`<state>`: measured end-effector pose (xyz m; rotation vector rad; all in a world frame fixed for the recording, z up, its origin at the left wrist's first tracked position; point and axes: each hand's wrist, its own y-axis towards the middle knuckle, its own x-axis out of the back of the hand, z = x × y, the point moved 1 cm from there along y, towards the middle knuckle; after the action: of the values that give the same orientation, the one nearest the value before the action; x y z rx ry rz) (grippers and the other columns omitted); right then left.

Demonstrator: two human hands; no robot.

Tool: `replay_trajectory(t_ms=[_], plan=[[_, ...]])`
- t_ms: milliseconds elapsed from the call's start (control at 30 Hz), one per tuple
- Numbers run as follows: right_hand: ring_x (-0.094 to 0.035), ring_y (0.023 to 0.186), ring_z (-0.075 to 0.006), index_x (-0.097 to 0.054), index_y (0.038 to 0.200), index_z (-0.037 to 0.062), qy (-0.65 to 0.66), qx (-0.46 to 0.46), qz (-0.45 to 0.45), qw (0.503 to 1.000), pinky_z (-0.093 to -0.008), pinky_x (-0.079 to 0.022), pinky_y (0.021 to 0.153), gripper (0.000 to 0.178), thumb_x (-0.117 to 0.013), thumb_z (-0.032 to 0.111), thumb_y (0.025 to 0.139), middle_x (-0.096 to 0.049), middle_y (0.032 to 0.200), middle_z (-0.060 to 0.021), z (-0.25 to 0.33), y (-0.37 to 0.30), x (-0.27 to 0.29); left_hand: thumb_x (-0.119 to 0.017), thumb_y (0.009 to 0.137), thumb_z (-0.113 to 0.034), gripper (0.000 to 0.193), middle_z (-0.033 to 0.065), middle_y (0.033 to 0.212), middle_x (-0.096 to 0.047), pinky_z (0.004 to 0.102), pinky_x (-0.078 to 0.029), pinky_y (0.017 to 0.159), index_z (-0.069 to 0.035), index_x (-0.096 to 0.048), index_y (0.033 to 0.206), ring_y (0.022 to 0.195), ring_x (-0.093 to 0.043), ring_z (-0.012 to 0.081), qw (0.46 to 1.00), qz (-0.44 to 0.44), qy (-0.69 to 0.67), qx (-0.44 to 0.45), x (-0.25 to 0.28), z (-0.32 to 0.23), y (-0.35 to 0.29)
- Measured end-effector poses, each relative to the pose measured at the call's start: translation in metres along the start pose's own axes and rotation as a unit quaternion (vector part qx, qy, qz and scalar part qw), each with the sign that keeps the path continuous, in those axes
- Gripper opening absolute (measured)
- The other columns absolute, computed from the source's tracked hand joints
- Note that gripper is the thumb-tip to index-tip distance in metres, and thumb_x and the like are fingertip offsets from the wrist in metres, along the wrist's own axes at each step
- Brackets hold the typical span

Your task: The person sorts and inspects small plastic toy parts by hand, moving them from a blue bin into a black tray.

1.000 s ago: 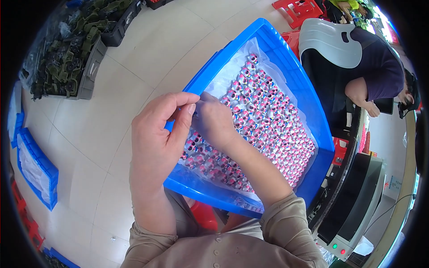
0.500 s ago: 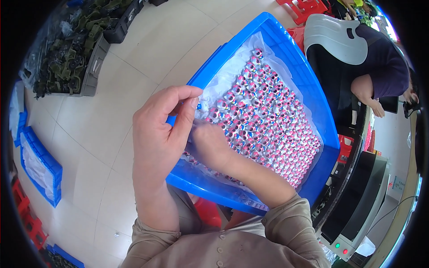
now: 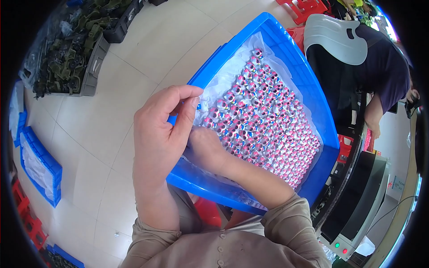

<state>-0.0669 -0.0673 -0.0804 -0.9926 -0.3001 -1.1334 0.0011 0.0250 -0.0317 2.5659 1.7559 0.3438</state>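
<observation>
My left hand (image 3: 161, 127) is raised over the near left side of a blue plastic bin (image 3: 319, 96), thumb and forefinger bent toward each other. At its fingertips shows a small white and blue figure (image 3: 203, 106), mostly covered by the thumb. My right hand (image 3: 206, 146) is down in the bin just below the left one, fingers curled; what they hold, if anything, is hidden. Many small pink, white and blue figures (image 3: 263, 127) stand close together on a white plastic sheet (image 3: 222, 79) lining the bin.
Grey crates (image 3: 91, 73) of dark green parts stand on the floor at the far left. Another blue bin (image 3: 56, 178) with a white lining lies left. To the right are a grey chair (image 3: 333, 38), a seated person (image 3: 389, 62) and a machine with lit buttons (image 3: 346, 228).
My right hand has shifted slightly left and downward, uncovering figures beside it. My left hand is nearly still. The seated person's arm has lowered toward the bench.
</observation>
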Motion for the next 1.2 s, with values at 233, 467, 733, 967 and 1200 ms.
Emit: replay_trajectory(t_ms=[233,467,733,967,1200], plan=[[-0.061,0.075,-0.0302,-0.06,0.086,0.0036,-0.066,0.059,-0.062,0.994,-0.0399,-0.048,0.065,0.022,-0.06,0.022,0.074,-0.058,0.081,-0.0145,-0.005,0.0,-0.003,-0.058,0.08,-0.001,0.007,0.0089,0.078,-0.061,0.0248,-0.046,0.06,0.0,-0.06,0.087,0.065,-0.058,0.0154,1.0,0.0,-0.006,-0.004,-0.001,0.0,0.0],[-0.061,0.079,-0.029,-0.061,0.089,0.0044,-0.041,0.011,0.048,0.998,-0.0405,-0.048,0.067,0.02,-0.058,0.018,0.074,-0.057,0.086,-0.0141,0.009,-0.001,0.009,-0.058,0.08,0.0,0.008,0.0089,0.078,-0.061,0.0242,-0.046,0.059,0.0,-0.06,0.087,0.064,-0.057,0.0154,1.0,-0.002,-0.005,-0.009,0.0,0.002,0.0],[-0.061,0.079,-0.0296,-0.06,0.089,0.0028,-0.088,0.023,0.069,0.993,-0.0402,-0.049,0.066,0.018,-0.053,0.015,0.077,-0.057,0.086,-0.015,0.009,-0.003,0.007,-0.058,0.08,0.0,0.008,0.0087,0.077,-0.061,0.0241,-0.045,0.059,0.0,-0.06,0.087,0.064,-0.057,0.0148,1.0,0.001,-0.004,-0.011,0.0,0.001,0.0],[-0.061,0.075,-0.0298,-0.058,0.084,0.0013,-0.073,0.007,0.023,0.997,-0.0401,-0.049,0.064,0.016,-0.054,0.015,0.077,-0.059,0.083,-0.0153,0.012,0.0,-0.005,-0.058,0.08,-0.001,0.007,0.0086,0.077,-0.06,0.0242,-0.045,0.059,0.0,-0.06,0.087,0.064,-0.057,0.0146,1.0,-0.002,0.001,-0.013,-0.002,0.002,0.0],[-0.061,0.073,-0.0314,-0.056,0.085,0.0024,-0.059,0.003,-0.01,0.998,-0.0396,-0.049,0.062,0.019,-0.058,0.018,0.076,-0.06,0.082,-0.0161,0.005,-0.006,0.016,-0.058,0.08,0.0,0.007,0.0082,0.075,-0.06,0.0241,-0.045,0.057,-0.001,-0.06,0.087,0.062,-0.056,0.0142,1.0,-0.006,-0.005,-0.011,-0.001,0.002,-0.001]])
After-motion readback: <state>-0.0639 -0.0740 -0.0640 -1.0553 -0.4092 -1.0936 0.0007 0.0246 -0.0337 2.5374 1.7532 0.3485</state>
